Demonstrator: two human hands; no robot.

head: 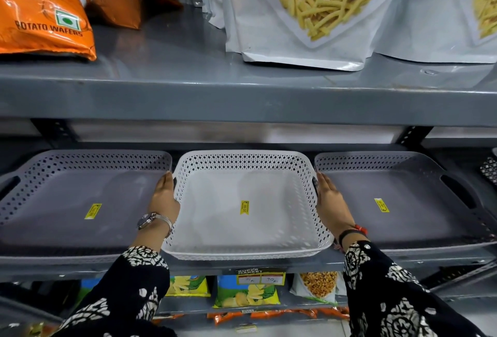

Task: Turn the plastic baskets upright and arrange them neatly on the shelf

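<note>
Three shallow perforated plastic baskets stand upright side by side on the grey middle shelf (pixel 242 265). The white basket (pixel 215 232) sits in the centre, with a grey basket (pixel 67 229) to its left and another grey basket (pixel 419 218) to its right. Each has a yellow price sticker on its floor. My left hand (pixel 165 197) lies flat against the white basket's left wall, fingers pointing into the shelf. Pressed the same way against its right wall is my right hand (pixel 332 199). Neither hand curls around the rim.
The shelf above (pixel 242 100) overhangs the baskets and carries orange potato wafer bags (pixel 40 14) and white pouches of yellow sticks (pixel 309 14). Snack packets (pixel 247 295) fill the shelf below. A dark perforated item (pixel 489 170) shows at the far right edge.
</note>
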